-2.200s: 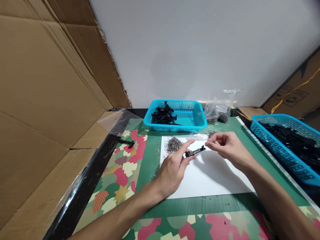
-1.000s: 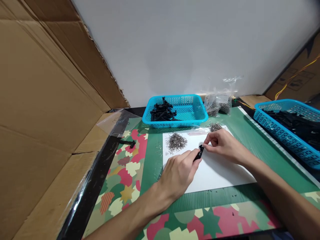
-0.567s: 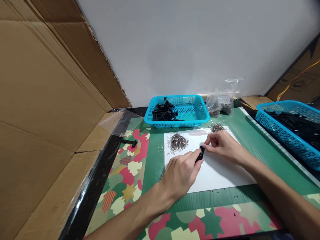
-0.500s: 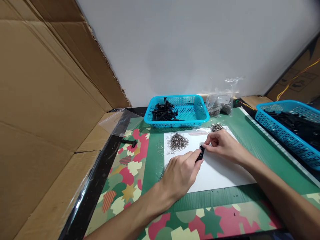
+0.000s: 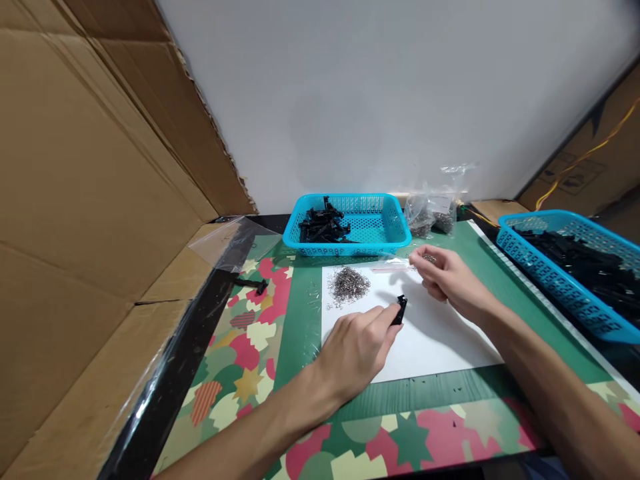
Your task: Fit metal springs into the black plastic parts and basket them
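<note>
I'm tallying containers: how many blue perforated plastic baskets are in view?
2. One blue perforated plastic basket stands at the back, before the pale wall; the other basket, cut off by the picture's edge, is at the right.

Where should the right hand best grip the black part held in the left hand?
Probably the exposed far end of the black part, pinched from the right: the left hand covers the near end, while the slim far end juts clear.

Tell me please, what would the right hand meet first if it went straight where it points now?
Probably the near right corner of the far blue basket: the right hand points forward and leftward, toward it. Height is unclear, so it might pass above.
</note>
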Demonstrator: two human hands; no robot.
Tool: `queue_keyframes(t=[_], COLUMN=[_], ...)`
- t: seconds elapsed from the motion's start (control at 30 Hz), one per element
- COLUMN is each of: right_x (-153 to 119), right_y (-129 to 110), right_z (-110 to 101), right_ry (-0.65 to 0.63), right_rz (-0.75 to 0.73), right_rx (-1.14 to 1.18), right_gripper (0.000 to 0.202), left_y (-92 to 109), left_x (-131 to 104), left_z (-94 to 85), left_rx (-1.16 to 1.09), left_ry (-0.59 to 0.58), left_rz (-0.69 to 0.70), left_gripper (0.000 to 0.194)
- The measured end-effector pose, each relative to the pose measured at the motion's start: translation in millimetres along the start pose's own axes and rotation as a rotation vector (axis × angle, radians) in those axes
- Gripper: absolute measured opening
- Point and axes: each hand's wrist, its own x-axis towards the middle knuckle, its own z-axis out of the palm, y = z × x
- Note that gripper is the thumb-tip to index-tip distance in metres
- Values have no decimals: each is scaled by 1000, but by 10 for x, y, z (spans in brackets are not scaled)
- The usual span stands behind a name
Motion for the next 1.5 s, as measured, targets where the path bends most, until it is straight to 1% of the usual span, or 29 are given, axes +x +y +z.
queue_keyframes(t=[0.07,0.1,0.17,0.27,0.4,0.63,0.83,0.97,1.1,1.23,1.37,1.5], right_x=[-17,-25,-36,-36,-8,30,42,40,54,61,41,34], right_y=[-45,-64,-85,-73,-13,51,74,99,138,156,96,48], right_z=[95,146,240,339,400,459,484,510,548,560,467,306], right_ry=[31,29,33,77,151,134,149,212,271,265,201,187], right_rz=[-24,-31,-42,-60,-89,-95,-89,-85,-79,-87,-112,-175], right_rx=[249,332,408,419,402,430,414,378,433,496,550,570], right_gripper=[45,46,48,53,60,57,58,62,65,66,59,51], left_y=[9,14,26,41,45,24,21,8,-16,-32,-39,-39], left_x=[-8,-12,-17,-17,-11,-1,11,15,25,35,29,16], left_z=[13,18,23,24,28,18,-10,-19,-30,-42,-45,-38], left_rx=[17,25,45,75,93,90,57,5,-73,-134,-145,-152], left_ry=[-1,-5,-16,-25,-34,-32,-58,-69,-84,-91,-24,96], left_rz=[75,110,157,190,215,226,214,196,155,117,80,64], left_gripper=[28,29,29,29,29,23,22,27,29,29,28,31])
